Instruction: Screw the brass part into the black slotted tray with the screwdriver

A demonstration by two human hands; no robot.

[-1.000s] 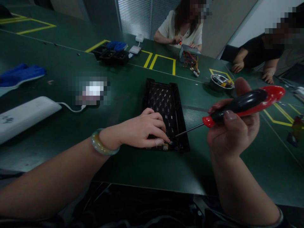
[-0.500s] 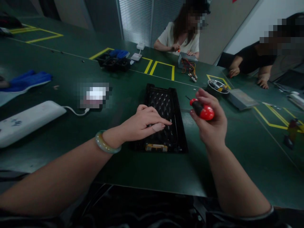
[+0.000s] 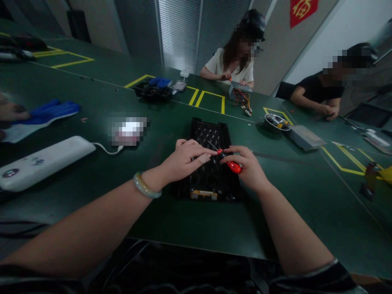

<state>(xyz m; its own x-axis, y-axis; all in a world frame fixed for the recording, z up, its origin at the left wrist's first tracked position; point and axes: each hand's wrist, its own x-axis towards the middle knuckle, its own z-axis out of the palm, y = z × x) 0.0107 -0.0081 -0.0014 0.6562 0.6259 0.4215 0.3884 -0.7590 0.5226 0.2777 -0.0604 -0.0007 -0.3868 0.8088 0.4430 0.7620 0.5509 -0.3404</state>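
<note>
A black perforated drive tray [image 3: 208, 173] lies lengthwise on the green table before me, with a yellowish connector board [image 3: 203, 195] at its near end. Over it is my left hand [image 3: 190, 159], index finger and thumb stretched out, holding nothing. Its index fingertip reaches the collar of a red-and-black screwdriver [image 3: 234, 167]; whether they touch I cannot tell. My right hand [image 3: 249, 167] is closed round that screwdriver's handle above the tray's right side. The thin shaft points away and to the left, tilted over the perforated surface.
To the left lie a white power strip [image 3: 55, 161] and a blue glove [image 3: 53, 110]. Beyond the tray stand a black divided box [image 3: 153, 92] and, at right, a metal bowl [image 3: 277, 122] beside a grey flat box [image 3: 307, 137]. Two people sit across the table.
My right hand has brought the screwdriver left and down, from beside the tray to over it, near my left fingertip. My left hand keeps its pose. The camera view has tilted slightly upward.
</note>
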